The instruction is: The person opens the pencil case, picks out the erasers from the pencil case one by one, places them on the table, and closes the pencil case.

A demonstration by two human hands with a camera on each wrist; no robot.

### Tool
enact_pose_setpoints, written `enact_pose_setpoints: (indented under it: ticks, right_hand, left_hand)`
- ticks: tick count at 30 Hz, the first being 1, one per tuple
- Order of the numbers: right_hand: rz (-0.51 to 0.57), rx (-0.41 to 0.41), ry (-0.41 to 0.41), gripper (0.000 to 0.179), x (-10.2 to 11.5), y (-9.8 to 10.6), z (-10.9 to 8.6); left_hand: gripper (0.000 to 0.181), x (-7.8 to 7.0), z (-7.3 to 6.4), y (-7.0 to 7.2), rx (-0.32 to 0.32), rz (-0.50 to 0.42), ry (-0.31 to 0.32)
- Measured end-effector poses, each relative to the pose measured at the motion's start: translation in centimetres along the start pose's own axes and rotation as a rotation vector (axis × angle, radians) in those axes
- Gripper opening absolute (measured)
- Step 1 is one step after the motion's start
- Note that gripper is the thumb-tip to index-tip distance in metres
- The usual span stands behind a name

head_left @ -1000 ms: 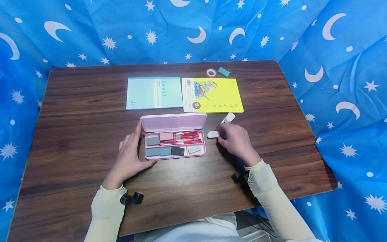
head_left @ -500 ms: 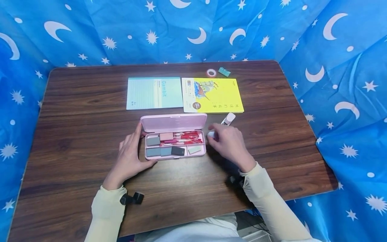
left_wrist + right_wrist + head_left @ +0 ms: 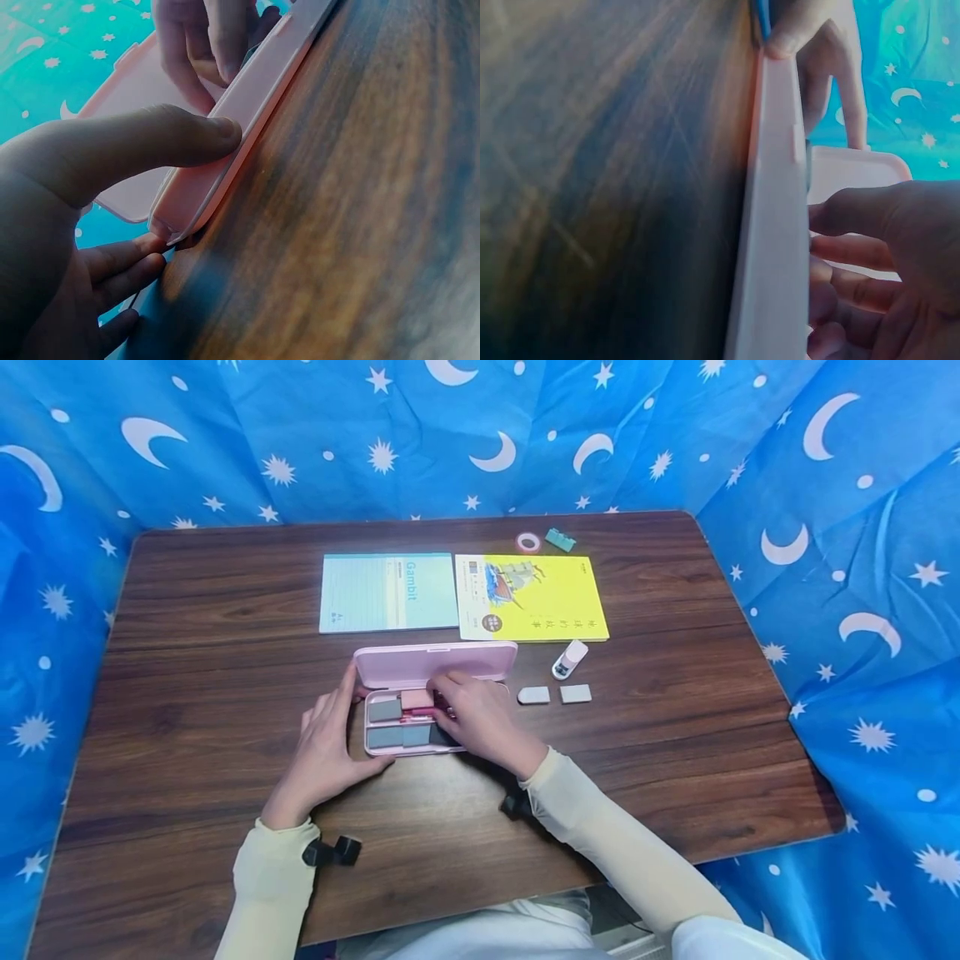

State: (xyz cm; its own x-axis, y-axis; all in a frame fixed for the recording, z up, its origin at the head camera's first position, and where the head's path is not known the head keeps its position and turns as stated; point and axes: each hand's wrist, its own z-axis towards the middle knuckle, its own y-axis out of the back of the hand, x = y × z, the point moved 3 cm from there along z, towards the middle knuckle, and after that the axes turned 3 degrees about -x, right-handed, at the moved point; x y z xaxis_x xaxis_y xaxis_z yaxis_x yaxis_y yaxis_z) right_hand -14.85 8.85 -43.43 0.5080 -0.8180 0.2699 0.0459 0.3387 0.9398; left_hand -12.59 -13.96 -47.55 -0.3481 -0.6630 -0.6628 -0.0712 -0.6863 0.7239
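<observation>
A pink pencil case [image 3: 435, 663] stands open on the tabletop [image 3: 225, 760], its lid tilted up along the far side and its long front edge toward the person. The left hand [image 3: 322, 752] is spread round the left end and grips it: the thumb presses the front wall, while the fingers reach round to the back corner, as the left wrist view also shows. The right hand [image 3: 480, 714] reaches over the right half of the case with bent fingers, the fingertips inside; whether they pinch anything cannot be told, since the hand and the case wall hide them.

A divider splits the case lengthwise. In the rear compartment, a grey block [image 3: 386, 710] lies at the left end, with a pink block [image 3: 417, 699] just beside it and red pens [image 3: 418, 713] running rightward under the right hand. In the front compartment, two blue-grey blocks [image 3: 386, 737] lie in a row, followed by a dark block [image 3: 442, 737] partly covered by the hand. The contents farther right are hidden.

Just right of the case, two white blocks [image 3: 534, 695] lie near each other on the tabletop, with a small white device [image 3: 570, 659] behind them. Beyond the lid, a light-blue notebook [image 3: 388, 593] lies beside a yellow book [image 3: 562, 593].
</observation>
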Motion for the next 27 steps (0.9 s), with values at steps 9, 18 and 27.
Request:
enact_pose_setpoints:
  ticks: [9, 18, 27]
  right_hand:
    - [-0.022, -0.103, 0.072, 0.012, 0.3, -0.5, 0.8]
    - [-0.011, -0.124, 0.050, 0.017, 0.1, 0.2, 0.3]
    - [0.082, -0.229, 0.035, 0.025, -2.5, 4.1, -4.4]
  left_hand:
    - [0.139, 0.0, -0.1, 0.0, -0.015, -0.004, -0.010]
    - [0.141, -0.1, 0.0, -0.3, -0.005, -0.012, -0.008]
    - [0.142, 0.0, 0.0, -0.2, -0.011, 0.001, 0.003]
